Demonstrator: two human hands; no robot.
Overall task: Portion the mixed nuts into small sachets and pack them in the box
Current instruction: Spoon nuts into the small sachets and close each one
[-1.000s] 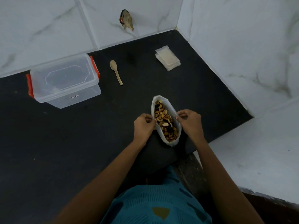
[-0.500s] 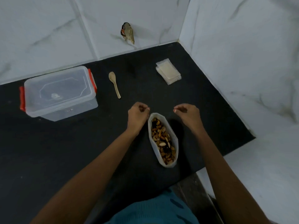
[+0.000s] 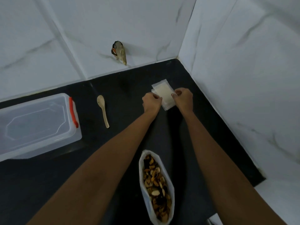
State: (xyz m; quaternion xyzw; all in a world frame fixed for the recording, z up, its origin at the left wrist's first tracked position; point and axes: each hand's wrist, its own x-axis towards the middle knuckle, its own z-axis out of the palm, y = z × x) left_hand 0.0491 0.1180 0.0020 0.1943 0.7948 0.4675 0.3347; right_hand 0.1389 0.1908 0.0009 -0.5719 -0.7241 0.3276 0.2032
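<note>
Both hands reach to the far right of the black counter (image 3: pixel 48 184), where a stack of small clear sachets (image 3: pixel 163 94) lies near the tiled corner. The left hand (image 3: pixel 151 102) pinches the stack's left edge; the right hand (image 3: pixel 183 99) grips its right edge, thumb on top, perhaps on the top sachet alone. The open bag of mixed nuts (image 3: pixel 156 187) stands between the forearms. A wooden spoon (image 3: pixel 102 109) lies between the sachets and the lidded clear plastic box (image 3: pixel 37 125).

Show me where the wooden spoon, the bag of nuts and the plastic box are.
wooden spoon (image 3: pixel 102 109): head view, on its handle.
bag of nuts (image 3: pixel 156 185): head view, on the nuts inside.
plastic box (image 3: pixel 34 120): head view, on its clear lid.
</note>
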